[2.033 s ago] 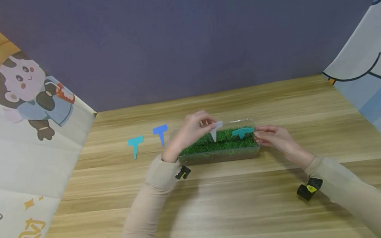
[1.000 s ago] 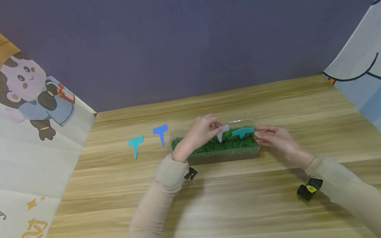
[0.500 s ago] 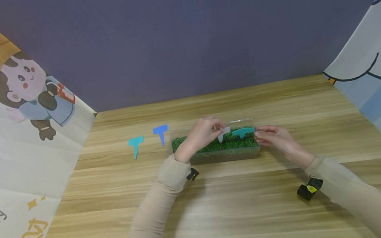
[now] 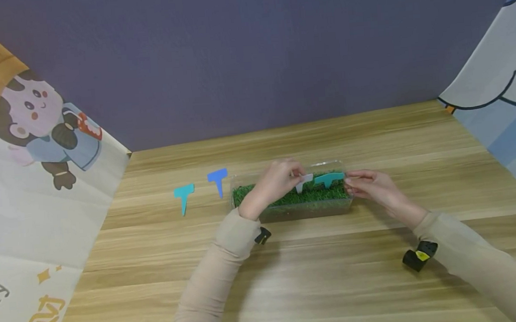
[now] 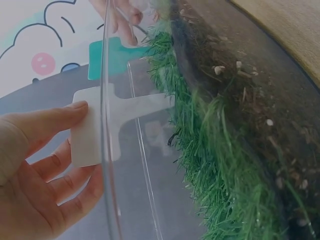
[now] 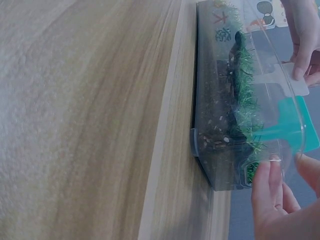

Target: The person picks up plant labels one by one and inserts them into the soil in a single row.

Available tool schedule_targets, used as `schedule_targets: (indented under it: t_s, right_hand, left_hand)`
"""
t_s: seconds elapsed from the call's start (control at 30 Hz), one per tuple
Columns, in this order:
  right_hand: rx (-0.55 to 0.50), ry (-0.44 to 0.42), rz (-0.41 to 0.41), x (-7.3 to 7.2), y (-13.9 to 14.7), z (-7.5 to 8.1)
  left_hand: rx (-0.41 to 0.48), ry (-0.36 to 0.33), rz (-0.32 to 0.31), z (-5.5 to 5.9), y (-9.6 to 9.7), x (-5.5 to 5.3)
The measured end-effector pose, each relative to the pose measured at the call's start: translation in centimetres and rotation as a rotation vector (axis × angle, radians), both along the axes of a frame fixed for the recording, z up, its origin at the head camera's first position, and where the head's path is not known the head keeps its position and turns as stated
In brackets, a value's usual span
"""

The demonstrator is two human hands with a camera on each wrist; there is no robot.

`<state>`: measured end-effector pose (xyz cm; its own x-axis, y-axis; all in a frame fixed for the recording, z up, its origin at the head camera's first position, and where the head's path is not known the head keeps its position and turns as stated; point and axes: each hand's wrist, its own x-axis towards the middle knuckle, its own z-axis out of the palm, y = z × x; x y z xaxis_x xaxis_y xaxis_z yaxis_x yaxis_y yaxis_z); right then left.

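My left hand (image 4: 277,182) pinches the head of a white T-shaped plant label (image 5: 90,127) between thumb and fingers. The label stands upright in a clear plastic box (image 4: 306,211), its stem tip at the green artificial-looking grass (image 5: 200,145). How deep the tip sits is hidden by the blades. My right hand (image 4: 374,188) grips the box's right end wall, thumb at the rim and fingers against the outside. Just inside that end, a teal T-shaped plant label (image 6: 295,125) stands in the grass, close to the right thumb.
On the wooden table (image 4: 328,271), left of the box, lie a second teal label (image 4: 184,192) and a blue label (image 4: 217,176). A dark purple panel (image 4: 250,56) rises behind the table. Printed cloths (image 4: 14,208) flank both sides. Brown soil (image 5: 240,85) fills the box under the grass.
My left hand has moved right and slightly down with the white label, bringing it nearer the standing teal label and lower into the grass. My right hand stays on the box end.
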<state>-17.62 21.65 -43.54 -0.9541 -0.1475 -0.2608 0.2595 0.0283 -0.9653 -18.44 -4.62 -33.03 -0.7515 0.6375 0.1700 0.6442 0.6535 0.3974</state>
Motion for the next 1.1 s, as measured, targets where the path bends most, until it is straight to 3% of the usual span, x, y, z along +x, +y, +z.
schedule_targets:
  t_s: [0.77, 1.1]
  right_hand:
    - [-0.019, 0.024, 0.025, -0.1, 0.13, 0.05]
    - [-0.012, 0.011, 0.027, -0.08, 0.24, 0.03]
  left_hand:
    - [-0.016, -0.036, 0.016, -0.19, 0.61, 0.11]
    - [-0.027, -0.001, 0.023, -0.22, 0.51, 0.28]
